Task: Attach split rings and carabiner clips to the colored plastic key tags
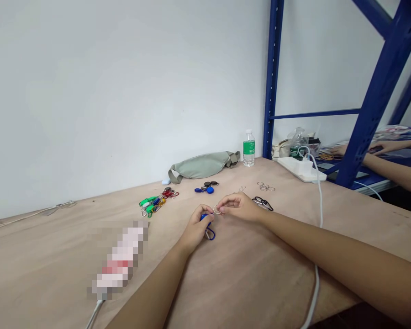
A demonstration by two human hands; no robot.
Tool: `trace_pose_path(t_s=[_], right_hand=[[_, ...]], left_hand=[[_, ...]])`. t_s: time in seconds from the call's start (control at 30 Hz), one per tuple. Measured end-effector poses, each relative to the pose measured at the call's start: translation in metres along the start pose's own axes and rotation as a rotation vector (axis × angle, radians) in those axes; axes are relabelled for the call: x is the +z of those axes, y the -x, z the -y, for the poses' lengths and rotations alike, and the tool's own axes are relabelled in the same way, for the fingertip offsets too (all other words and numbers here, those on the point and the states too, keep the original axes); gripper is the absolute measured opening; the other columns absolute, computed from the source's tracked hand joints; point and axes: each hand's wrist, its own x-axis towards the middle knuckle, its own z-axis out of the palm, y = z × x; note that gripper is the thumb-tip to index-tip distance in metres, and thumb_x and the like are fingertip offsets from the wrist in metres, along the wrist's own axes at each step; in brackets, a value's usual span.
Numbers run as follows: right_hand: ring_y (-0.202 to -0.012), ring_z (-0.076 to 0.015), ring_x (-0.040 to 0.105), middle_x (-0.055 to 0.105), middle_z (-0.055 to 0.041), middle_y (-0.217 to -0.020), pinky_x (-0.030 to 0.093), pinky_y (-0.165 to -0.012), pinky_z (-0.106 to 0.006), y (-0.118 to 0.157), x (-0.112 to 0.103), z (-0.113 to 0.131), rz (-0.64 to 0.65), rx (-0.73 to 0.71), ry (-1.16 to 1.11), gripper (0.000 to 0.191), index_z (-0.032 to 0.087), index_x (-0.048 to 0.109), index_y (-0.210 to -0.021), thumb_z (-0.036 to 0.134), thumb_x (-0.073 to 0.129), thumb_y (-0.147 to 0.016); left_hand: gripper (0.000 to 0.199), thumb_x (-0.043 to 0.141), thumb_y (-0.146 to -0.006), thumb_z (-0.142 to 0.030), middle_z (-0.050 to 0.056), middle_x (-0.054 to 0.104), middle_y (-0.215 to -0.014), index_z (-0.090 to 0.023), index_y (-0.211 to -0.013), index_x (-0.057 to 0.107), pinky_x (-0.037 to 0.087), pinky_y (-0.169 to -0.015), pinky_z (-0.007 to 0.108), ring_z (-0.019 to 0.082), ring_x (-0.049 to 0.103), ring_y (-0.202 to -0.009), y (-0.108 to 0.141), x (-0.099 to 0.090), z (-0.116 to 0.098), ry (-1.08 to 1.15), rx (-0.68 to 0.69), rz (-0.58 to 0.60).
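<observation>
One grey-green pouch (203,165) lies on the table (256,278) before you, its contents hidden, with a transparent, green-labelled bottle (249,148) just beside its right end, the liquid level hard to tell. On the near side of the pouch, your left hand (195,227) grasps a blue reel keychain (205,218), while your right hand (241,207) pinches a thin metal ring (215,211) at the keychain's far end. The keychain's long axis runs roughly crosswise to the pouch, its clip (210,235) pointing away from the pouch, toward you.

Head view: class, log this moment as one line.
left hand: holds blue reel | right hand: pinches metal ring | farther back: grey-green pouch
</observation>
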Motion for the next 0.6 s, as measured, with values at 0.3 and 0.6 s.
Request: trace_pose_path(t_s=[0.3,0.6], right_hand=[[-0.072,-0.0126,0.061,0.066,-0.0038,-0.078,0.048,-0.071,-0.024,0.0047,-0.0027,0.0051,0.117,-0.416,0.514,0.010,0.018,0.066,-0.074,0.020,0.056,-0.070],[-0.075,-0.0122,0.059,0.063,-0.0050,-0.084,0.047,-0.072,-0.023,0.0067,-0.0004,0.0039,0.105,-0.552,0.644,0.012,0.018,0.063,-0.076,0.014,0.054,-0.069]], left_hand=[[0.014,0.053,-0.071,-0.028,-0.005,0.044,-0.061,-0.017,-0.077,0.045,0.032,-0.047,0.015,0.005,0.040,-0.051,0.0000,0.0004,0.0004,-0.022,0.098,-0.017],[0.014,0.050,-0.073,-0.030,-0.005,0.047,-0.058,-0.017,-0.073,0.044,0.031,-0.043,0.016,0.004,0.040,-0.044,-0.0005,0.0023,-0.0004,-0.023,0.081,-0.008]])
